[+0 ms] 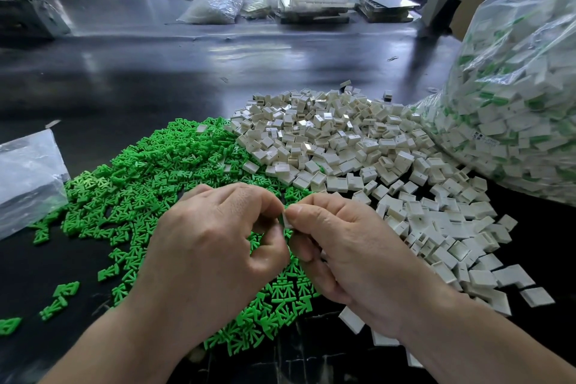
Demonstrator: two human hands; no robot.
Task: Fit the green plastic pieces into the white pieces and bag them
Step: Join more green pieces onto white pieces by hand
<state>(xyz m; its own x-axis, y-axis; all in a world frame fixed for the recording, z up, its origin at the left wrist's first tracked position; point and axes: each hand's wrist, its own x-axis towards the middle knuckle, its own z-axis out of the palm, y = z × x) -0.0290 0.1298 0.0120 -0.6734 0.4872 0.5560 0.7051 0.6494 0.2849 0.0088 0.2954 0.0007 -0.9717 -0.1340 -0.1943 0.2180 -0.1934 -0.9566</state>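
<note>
A wide heap of small green plastic pieces covers the dark table at centre left. A heap of small white box-shaped pieces lies to its right. Both hands meet above the green heap. My left hand has its fingers curled, fingertips against a small white piece. My right hand pinches that same white piece between thumb and forefinger. Whether a green piece sits between the fingers is hidden. A large clear bag of assembled white-and-green pieces stands at the right.
An empty clear plastic bag lies at the left edge. The dark table stretches away behind the heaps. Farther back sit another filled plastic bag, stacked white trays and assorted clutter.
</note>
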